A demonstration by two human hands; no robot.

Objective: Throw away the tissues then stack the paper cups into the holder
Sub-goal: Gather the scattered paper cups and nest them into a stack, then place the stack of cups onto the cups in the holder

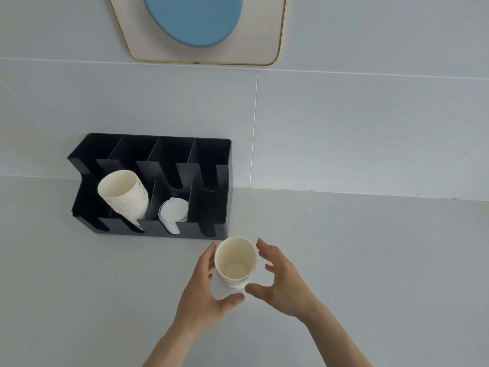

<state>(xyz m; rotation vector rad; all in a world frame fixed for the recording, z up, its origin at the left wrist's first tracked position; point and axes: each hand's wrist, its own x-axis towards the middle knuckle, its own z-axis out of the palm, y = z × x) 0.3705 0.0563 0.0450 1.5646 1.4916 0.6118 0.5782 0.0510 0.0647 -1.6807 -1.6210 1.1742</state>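
only plain cup (235, 260) between hands (203, 292)

We found no text, label, brand, number or sign that could be read on the paper cups (235, 262), the black holder (211, 197), or the wall panel (201, 53).
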